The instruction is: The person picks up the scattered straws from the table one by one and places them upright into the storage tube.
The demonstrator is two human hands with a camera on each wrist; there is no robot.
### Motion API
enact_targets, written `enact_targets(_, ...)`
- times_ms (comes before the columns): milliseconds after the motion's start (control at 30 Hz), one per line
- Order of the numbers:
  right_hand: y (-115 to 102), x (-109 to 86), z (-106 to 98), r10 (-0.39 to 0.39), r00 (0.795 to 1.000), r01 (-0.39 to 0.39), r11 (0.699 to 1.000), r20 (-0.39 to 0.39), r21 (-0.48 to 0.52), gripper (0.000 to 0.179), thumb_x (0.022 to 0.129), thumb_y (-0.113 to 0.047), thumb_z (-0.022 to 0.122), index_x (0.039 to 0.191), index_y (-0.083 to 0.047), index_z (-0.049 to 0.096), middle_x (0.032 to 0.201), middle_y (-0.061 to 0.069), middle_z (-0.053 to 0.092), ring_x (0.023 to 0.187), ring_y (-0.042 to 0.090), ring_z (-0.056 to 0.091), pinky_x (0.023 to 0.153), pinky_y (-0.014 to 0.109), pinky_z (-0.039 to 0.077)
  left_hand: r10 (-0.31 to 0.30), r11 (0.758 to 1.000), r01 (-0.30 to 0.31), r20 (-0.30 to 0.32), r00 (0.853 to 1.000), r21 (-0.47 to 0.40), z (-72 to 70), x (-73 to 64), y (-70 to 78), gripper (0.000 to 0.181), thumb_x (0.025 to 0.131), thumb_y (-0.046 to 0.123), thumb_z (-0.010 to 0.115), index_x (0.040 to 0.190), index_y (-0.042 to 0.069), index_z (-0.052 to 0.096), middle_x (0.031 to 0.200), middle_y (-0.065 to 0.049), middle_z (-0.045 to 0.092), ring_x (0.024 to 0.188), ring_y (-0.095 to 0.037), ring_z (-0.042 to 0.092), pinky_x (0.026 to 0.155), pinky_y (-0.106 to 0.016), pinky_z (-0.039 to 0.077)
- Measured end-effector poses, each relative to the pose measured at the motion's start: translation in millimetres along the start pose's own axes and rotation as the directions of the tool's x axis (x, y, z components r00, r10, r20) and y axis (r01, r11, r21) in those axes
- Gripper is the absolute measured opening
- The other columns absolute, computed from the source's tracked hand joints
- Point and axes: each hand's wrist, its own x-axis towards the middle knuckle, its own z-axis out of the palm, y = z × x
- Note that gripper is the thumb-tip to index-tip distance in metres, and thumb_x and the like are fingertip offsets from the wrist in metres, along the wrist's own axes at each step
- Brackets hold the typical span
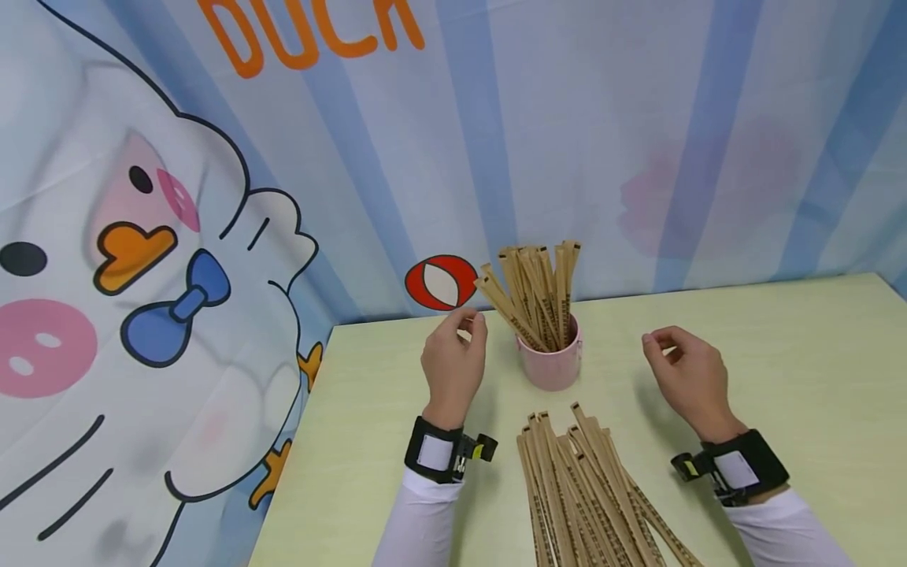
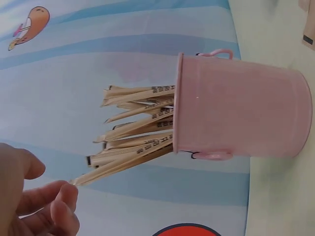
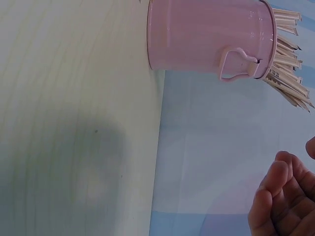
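At six o'clock from the pink bucket (image 1: 553, 372), I see a loose pile of paper-wrapped sticks (image 1: 588, 496) spread on the worktop (image 1: 801, 378). More wrapped sticks (image 1: 534, 291) stand in the bucket itself, some leaning toward eleven o'clock. My left grip (image 1: 453, 366) is at nine o'clock, fingers loosely bent and holding nothing; its fingertips are near the end of a leaning stick, and I cannot tell whether they touch. My right grip (image 1: 690, 382) hovers at three o'clock, relaxed and holding nothing, apart from the bucket. At ten o'clock, a red-and-white oval (image 1: 441, 283) is printed on the striped backdrop (image 1: 581, 157).
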Motion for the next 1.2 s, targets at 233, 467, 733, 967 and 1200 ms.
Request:
enact_targets(233, 1, 0.6, -3, 0.008, 1.0, -0.008, 1.0, -0.005, -0.011, 0.021, 0.091, -0.019, 0.06, 0.091, 0.0, 0.067, 0.079, 0.016, 0.065, 0.062, 0.023, 0.054, 0.051, 0.032, 0.039, -0.035, 0.998, 0.035, -0.013, 0.999, -0.061, -13.8, -13.9, -1.3, 0.016, 0.092, 0.025, 0.058, 0.091, 0.01, 0.063, 0.08, -0.003, 0.066, 0.054, -0.011, 0.053, 0.051, -0.026, 0.041)
enact_targets(467, 3, 1.0, -9, 0.027, 1.0, -0.027, 0.999, -0.004, -0.026, 0.023, 0.092, -0.021, 0.059, 0.092, 0.001, 0.067, 0.081, 0.016, 0.066, 0.064, 0.023, 0.053, 0.052, 0.03, 0.039, -0.049, 0.997, 0.051, 0.037, 0.998, -0.054, -18.8, -24.8, -1.5, 0.018, 0.093, 0.027, 0.057, 0.087, 0.011, 0.063, 0.083, -0.002, 0.067, 0.056, -0.01, 0.052, 0.051, -0.024, 0.041)
enact_targets(733, 1, 1.4, -14, 0.001, 0.999, 0.0, 1.0, 0.039, -0.016, 0.023, 0.092, -0.022, 0.06, 0.093, -0.001, 0.068, 0.082, 0.016, 0.066, 0.063, 0.023, 0.055, 0.051, 0.032, 0.04, -0.026, 0.999, 0.027, 0.035, 0.999, -0.044, -22.3, -25.0, -2.6, 0.019, 0.093, 0.025, 0.057, 0.085, 0.011, 0.065, 0.083, -0.003, 0.067, 0.054, -0.011, 0.051, 0.049, -0.024, 0.041)
enact_targets(967, -10, -7.8, -24, -0.058, 0.948, 0.085, 0.994, 0.312, -0.073, 0.024, 0.093, -0.029, 0.06, 0.094, -0.007, 0.067, 0.081, 0.008, 0.067, 0.063, 0.017, 0.056, 0.05, 0.029, 0.04, -0.031, 0.999, 0.032, 0.043, 0.999, -0.039, -26.8, -26.3, -3.7, 0.02, 0.094, 0.026, 0.056, 0.085, 0.01, 0.065, 0.084, -0.004, 0.068, 0.055, -0.011, 0.051, 0.05, -0.024, 0.041)
enact_targets(1200, -10, -31.6, -30, -0.006, 0.756, 0.129, 0.982, 0.655, -0.14, 0.013, 0.089, -0.031, 0.064, 0.082, -0.019, 0.063, 0.072, -0.008, 0.06, 0.056, 0.006, 0.049, 0.051, 0.025, 0.038, -0.031, 0.999, 0.033, 0.044, 0.999, -0.038, -28.3, -27.9, -5.5, 0.02, 0.094, 0.027, 0.056, 0.085, 0.011, 0.065, 0.083, -0.003, 0.067, 0.054, -0.01, 0.05, 0.049, -0.024, 0.04)
